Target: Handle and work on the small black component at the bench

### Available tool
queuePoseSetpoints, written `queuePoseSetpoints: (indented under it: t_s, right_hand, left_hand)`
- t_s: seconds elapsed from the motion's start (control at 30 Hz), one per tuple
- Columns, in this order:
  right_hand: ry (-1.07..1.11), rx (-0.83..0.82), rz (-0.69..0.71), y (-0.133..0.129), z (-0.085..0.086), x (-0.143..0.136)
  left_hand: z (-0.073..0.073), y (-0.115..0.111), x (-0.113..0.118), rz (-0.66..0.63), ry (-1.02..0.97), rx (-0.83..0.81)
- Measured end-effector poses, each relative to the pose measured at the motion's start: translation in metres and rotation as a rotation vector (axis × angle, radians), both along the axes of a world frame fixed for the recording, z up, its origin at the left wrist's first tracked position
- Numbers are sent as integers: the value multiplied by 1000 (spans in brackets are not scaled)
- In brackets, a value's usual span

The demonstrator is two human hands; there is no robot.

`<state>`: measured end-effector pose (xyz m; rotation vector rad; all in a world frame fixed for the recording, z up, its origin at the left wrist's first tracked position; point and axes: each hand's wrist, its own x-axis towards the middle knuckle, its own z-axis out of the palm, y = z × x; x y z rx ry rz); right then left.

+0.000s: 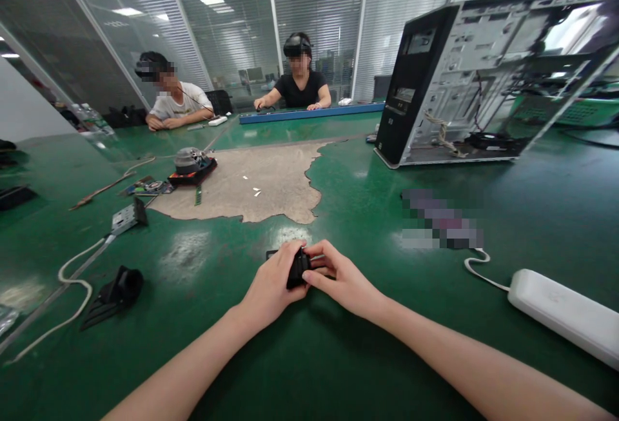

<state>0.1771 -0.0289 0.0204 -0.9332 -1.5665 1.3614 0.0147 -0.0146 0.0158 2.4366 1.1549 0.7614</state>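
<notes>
2 bare forearms [425, 337] slant inward from near left and near right above the green table [290, 369]. At near centre, the left hand [276, 277] clasps a small black part [297, 271] from above, and the right hand [349, 282] grips its right side, fingers bent. Its exposed face points right; its long axis is hidden. Farther lies a tan patch [280, 163].

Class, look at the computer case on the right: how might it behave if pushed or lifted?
The computer case is probably stiff: its edges look straight and metallic. It may be awkward to lift, being bulky with an open side. The pale wires hanging inside look thin and bendy, so they would likely sway.
</notes>
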Motion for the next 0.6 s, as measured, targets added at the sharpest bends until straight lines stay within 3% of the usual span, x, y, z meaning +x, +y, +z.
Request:
queuePoseSetpoints:
  t_s: [0.4,0.6]
  right_hand:
    - [-142,10,-16,9,-4,0]
    - [-209,47,-2,18,-2,5]
  left_hand:
    - [-8,3,-13,-69,60,-135]
    - [-4,8,-16,-121,127,-153]
